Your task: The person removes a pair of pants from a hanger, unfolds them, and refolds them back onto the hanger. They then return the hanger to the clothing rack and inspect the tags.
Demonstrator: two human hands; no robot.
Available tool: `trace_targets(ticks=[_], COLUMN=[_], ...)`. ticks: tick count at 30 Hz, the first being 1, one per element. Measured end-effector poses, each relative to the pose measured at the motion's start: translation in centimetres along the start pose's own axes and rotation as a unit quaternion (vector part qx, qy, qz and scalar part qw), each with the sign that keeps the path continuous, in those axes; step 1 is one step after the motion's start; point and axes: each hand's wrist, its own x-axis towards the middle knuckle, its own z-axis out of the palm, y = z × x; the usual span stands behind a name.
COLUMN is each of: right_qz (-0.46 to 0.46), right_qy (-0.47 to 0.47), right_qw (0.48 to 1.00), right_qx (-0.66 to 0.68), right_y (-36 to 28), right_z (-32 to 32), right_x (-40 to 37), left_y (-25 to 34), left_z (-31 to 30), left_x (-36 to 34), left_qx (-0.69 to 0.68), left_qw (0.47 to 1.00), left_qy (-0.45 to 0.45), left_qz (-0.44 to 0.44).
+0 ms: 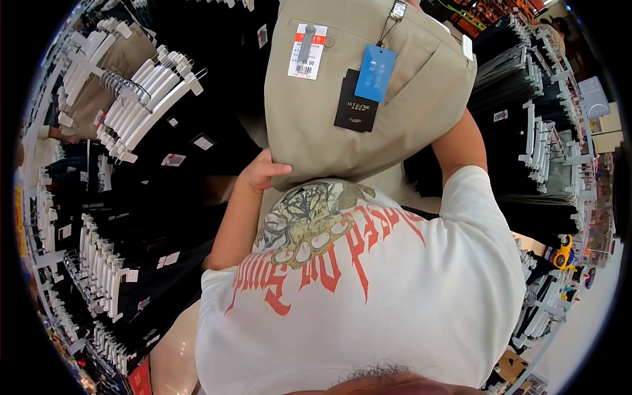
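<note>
A pair of khaki trousers (316,131) is held up in front of my white printed T-shirt. My left hand (266,170) grips their lower left edge, thumb lying on the front of the cloth. My right forearm (461,146) goes up behind the trousers. Most of my right hand is hidden there; a bit of skin (413,2) shows at the top edge, where it appears to hold them. On the front are a white-and-red price label (307,52), a blue tag (375,74) and a black tag (356,101) on a cord. A white clip (467,48) sits at the upper right corner.
Racks of dark trousers on white hangers (148,99) stand close on the left. More hangers (543,155) with dark and grey clothes line the right side. Pale shiny floor (178,349) shows at lower left. A yellow object (563,253) hangs at far right.
</note>
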Motion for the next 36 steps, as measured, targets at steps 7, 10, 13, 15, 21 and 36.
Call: trace_targets(ticks=[7,10,13,15,21,36], right_qz=[0.003,0.006,0.008,0.008,0.009,0.016], right_qy=[-0.003,-0.005,-0.008,-0.01,-0.014,-0.013], right_qw=[1.0,1.0,1.0,1.0,1.0,1.0], right_qx=[-0.006,-0.005,-0.006,-0.006,-0.007,-0.02], right_y=[0.0,0.1,0.3,0.4,0.7,0.9], right_z=[-0.2,0.0,0.1,0.1,0.5,0.9], right_x=[0.3,0.4,0.6,0.6,0.8,1.1], left_y=[-0.9,-0.7,-1.0,-0.8,-0.4,2.0], left_z=[-0.3,0.2,-0.1,0.2,0.5,2.2], left_x=[-0.7,-0.8,-1.0,-1.0,0.0,-1.4], left_qx=[0.02,0.019,0.029,0.044,0.14,0.152], left_qw=[0.999,0.999,0.999,0.996,0.983,0.982], left_qy=[0.03,0.033,0.039,0.075,0.114,0.077], left_qz=[-0.023,-0.003,0.002,-0.003,0.039,0.078])
